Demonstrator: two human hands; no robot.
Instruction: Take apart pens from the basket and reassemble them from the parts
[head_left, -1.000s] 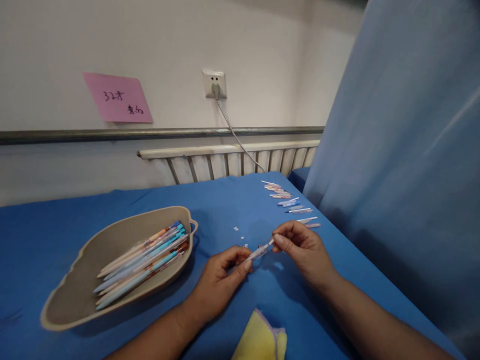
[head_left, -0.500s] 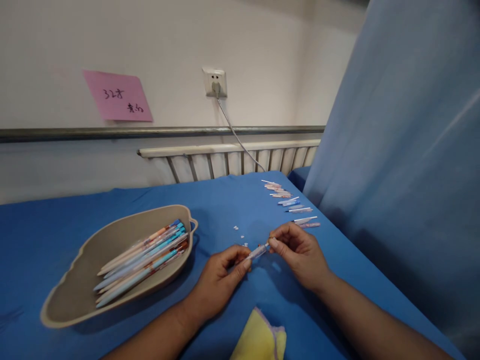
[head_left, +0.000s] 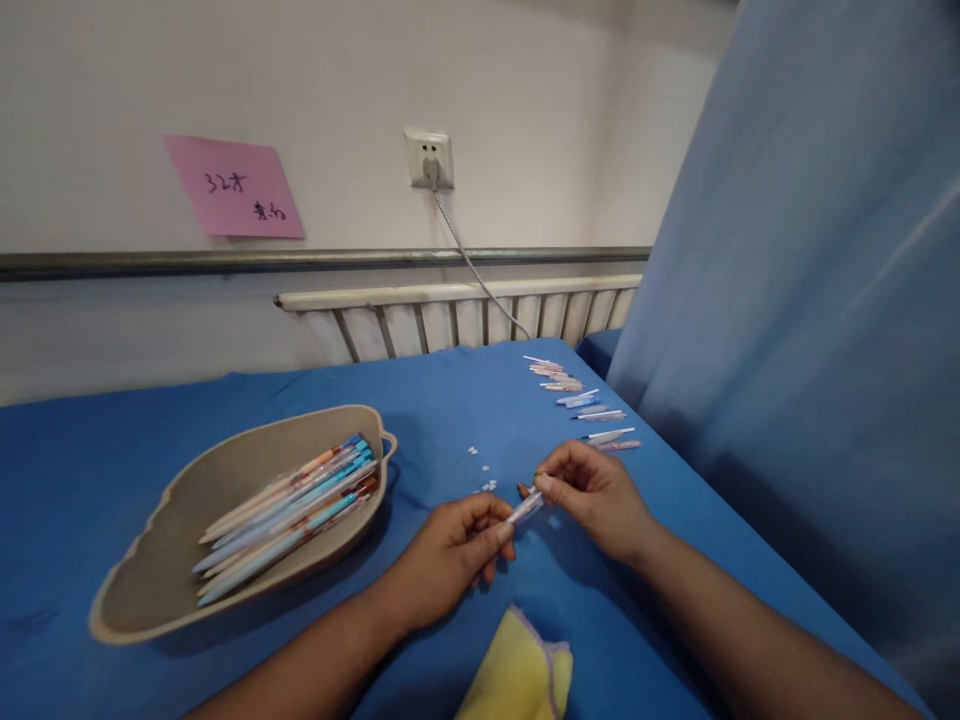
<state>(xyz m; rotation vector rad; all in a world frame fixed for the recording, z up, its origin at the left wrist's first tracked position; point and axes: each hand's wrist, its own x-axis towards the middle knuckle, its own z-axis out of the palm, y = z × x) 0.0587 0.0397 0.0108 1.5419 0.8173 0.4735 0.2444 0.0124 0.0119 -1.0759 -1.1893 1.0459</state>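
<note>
Taking the held pen as the clock's centre, a folded yellow cloth with a lilac edge (head_left: 514, 665) lies nearest, at six o'clock, clear of both forearms and probably left there to be within easy reach.

The left hand (head_left: 442, 555) is closed round the lower length of a slim, clear-and-pale plastic pen (head_left: 527, 507), seemingly to steady it. The right hand (head_left: 600, 505) narrows to a thumb-and-forefinger pinch at its upper end, a grip that suits fine work. The pen is held tilted above the blue cloth covering (head_left: 435, 410), its right-hand end towards two o'clock. Its barrel looks see-through and whitish with faint markings; the finer detail is too small to read. A small brown piece (head_left: 523, 490) shows just beside that end; whether it is attached, I cannot tell.

Small white bits (head_left: 486, 485) lie loose at ten o'clock, near the left fingers. At nine o'clock, a beige, leaf-shaped plastic tray (head_left: 139, 590) gathers slender pens with blue, orange and brown ends (head_left: 292, 520), all slanting the same way, likely for tidiness.

Farther off, between one and two o'clock, small groups of thin pen parts (head_left: 579, 402) lie in a line along the edge, apparently spaced so the groups keep separate.
</note>
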